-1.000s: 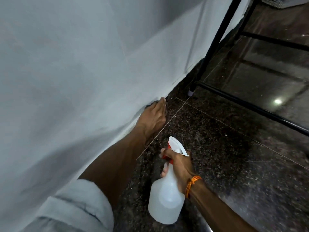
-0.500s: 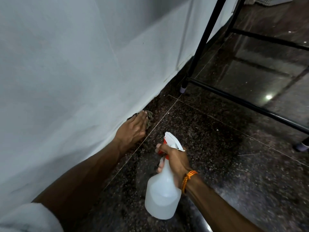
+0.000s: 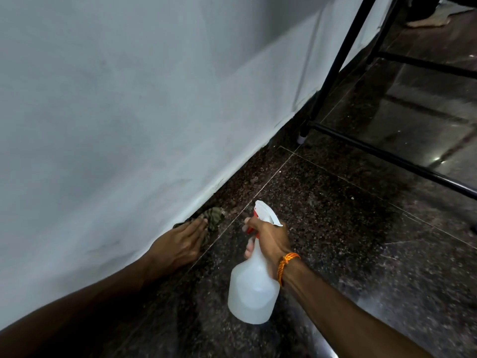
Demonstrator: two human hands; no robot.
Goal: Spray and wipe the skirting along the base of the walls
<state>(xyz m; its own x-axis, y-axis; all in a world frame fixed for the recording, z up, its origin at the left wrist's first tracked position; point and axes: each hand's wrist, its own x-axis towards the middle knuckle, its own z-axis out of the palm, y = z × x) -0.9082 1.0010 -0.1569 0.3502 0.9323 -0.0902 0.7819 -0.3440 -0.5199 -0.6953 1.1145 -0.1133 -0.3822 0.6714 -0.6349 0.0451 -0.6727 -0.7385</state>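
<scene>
The dark speckled skirting (image 3: 240, 177) runs along the base of the white wall (image 3: 129, 112), from lower left to upper right. My left hand (image 3: 180, 241) presses a dark patterned cloth (image 3: 213, 218) flat against the skirting. The cloth sticks out past my fingertips. To its right, my right hand (image 3: 268, 236) grips the neck of a white spray bottle (image 3: 253, 290) with a white and red trigger head, held just above the floor. The nozzle points up and left toward the skirting.
A black metal frame (image 3: 343, 50) stands against the wall at upper right, with a low crossbar (image 3: 387, 156) over the floor and a white foot cap (image 3: 300, 139). The dark granite floor (image 3: 348, 241) is glossy. Another person's bare foot (image 3: 428, 21) shows at the top right.
My left hand has slid the cloth back along the skirting toward me, away from the frame leg. My right hand with the bottle has held about the same place.
</scene>
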